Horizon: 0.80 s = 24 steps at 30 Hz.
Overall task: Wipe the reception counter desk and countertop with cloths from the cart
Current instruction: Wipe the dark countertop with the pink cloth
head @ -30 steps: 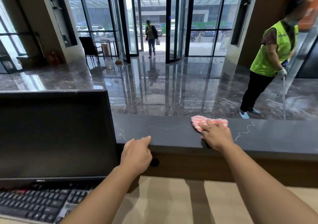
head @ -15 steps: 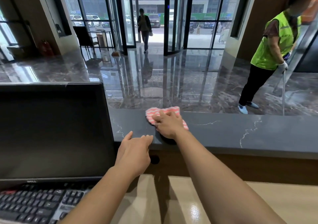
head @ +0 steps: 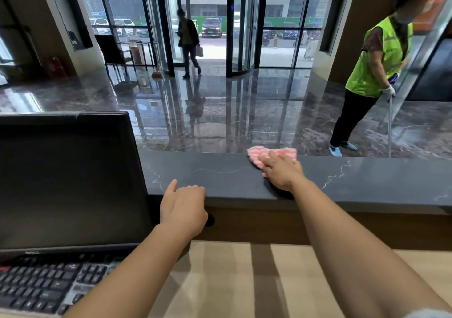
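The right hand (head: 283, 173) lies flat on the pink-and-white striped cloth (head: 270, 155), palm down, its fingers (head: 267, 161) spread a little and pressing the cloth onto the dark stone counter (head: 220, 178). The cloth sits toward the far edge of that raised top, right of its middle, with its far and left parts showing past the fingertips and the rest hidden under the hand. White veins run through the stone on both sides of the hand.

The left hand (head: 182, 207) rests at the near edge of the same top, left of the right hand and well apart from it; its fingers are loosely curled over the edge and hold nothing, with the forefinger stretched toward the stone. Just beside it on the left stands a dark monitor (head: 68, 183) (screen off), and a black keyboard (head: 41, 286) lies in front of it on the lower, light wooden desk surface (head: 220, 281), which both forearms cross.

Beyond the counter is a glossy dark marble floor (head: 220, 109). At the far right a person in a bright green vest (head: 374, 73) stands with a gloved hand on a thin pole. Far off, another person (head: 188, 41) walks in the glass doorway, with parked cars outside
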Each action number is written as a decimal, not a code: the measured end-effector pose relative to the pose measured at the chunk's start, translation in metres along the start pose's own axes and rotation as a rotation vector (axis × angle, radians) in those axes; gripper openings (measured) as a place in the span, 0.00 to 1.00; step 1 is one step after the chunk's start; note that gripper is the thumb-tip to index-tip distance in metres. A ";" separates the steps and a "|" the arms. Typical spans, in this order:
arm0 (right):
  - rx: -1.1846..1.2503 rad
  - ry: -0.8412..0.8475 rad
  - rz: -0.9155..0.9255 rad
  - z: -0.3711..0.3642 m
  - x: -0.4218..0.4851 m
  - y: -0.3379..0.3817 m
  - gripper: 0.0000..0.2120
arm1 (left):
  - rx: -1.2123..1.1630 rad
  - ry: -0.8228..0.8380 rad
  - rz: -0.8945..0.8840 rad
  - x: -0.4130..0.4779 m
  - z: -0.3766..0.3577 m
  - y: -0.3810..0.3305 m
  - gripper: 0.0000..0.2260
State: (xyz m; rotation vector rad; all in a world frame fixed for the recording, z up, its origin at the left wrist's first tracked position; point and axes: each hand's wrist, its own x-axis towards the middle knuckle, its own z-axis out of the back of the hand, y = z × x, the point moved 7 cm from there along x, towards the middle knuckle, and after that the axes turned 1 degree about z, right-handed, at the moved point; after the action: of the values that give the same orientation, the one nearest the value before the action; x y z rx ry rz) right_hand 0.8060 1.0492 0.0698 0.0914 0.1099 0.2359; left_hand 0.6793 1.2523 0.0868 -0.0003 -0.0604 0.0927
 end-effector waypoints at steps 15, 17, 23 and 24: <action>0.099 -0.182 -0.216 -0.006 -0.060 -0.024 0.18 | -0.081 -0.093 -0.042 -0.005 0.004 -0.013 0.14; 0.137 -0.202 -0.150 -0.012 -0.060 0.010 0.19 | -0.099 -0.092 -0.040 -0.007 0.005 -0.012 0.13; 0.182 -0.147 0.083 -0.024 -0.067 0.099 0.20 | -0.138 -0.120 -0.017 -0.010 0.008 -0.011 0.12; 0.182 -0.141 0.107 -0.024 -0.067 0.101 0.20 | -0.149 -0.127 -0.010 -0.010 0.010 -0.012 0.13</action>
State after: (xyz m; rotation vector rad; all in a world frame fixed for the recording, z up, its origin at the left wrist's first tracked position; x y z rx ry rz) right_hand 0.7150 1.1330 0.0633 0.2950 -0.0138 0.3250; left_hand 0.6702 1.2392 0.0957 -0.1434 -0.1936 0.0781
